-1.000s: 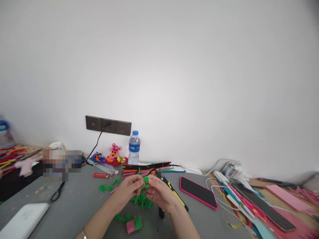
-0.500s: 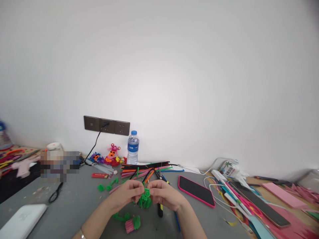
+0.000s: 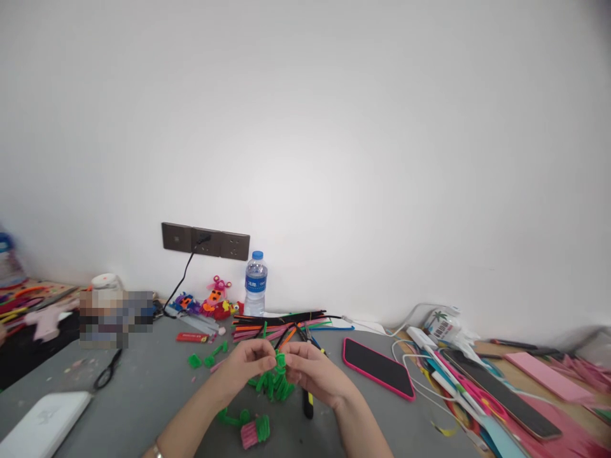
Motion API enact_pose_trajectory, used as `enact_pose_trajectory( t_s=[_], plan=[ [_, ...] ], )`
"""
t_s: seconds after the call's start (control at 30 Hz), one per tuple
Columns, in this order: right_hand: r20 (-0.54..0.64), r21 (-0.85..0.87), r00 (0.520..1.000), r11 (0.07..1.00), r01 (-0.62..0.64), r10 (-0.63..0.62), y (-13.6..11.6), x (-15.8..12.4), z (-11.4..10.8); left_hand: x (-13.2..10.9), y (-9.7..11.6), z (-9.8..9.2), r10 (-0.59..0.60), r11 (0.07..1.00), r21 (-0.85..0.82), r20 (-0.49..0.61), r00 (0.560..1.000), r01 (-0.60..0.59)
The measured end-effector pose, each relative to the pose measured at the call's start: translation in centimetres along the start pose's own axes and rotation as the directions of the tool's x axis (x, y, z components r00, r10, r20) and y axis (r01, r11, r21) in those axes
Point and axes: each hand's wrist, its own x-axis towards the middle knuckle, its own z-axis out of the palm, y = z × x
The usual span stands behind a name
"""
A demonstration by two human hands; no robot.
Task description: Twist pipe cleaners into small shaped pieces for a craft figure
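Item: green twist (image 3: 277, 380), in front of the bottle (image 3: 256, 284), above the desk (image 3: 143, 394). We see left hand (image 3: 245, 366) and right hand (image 3: 317, 376), each grip pinched on its top, seemingly; its length hangs downward between them, both equally near.

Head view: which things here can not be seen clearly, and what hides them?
Green pipe-cleaner figure: its top is covered by the fingers of the left hand and the right hand, which pinch it.
Black-handled tool: mostly under the right hand.
Pixelated patch, far left: its content is blurred.
White box: cut off by the lower left edge.
Water bottle: label too small to read.
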Motion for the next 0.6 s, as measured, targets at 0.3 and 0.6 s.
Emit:
enact_pose_trajectory(
  t_s=[0.3,0.6],
  plan=[
    [-0.064,0.132,0.995,0.987,0.088,-0.08,0.3,0.6,1.4,0.5,-0.6,-0.2,0.231,0.963,0.162,-0.069,0.97,-0.218],
    [-0.131,-0.029,0.986,0.995,0.1,-0.103,0.1,0.6,1.0,0.2,-0.2,0.4,0.123,0.986,0.125,-0.085,0.989,-0.112]
  ],
)
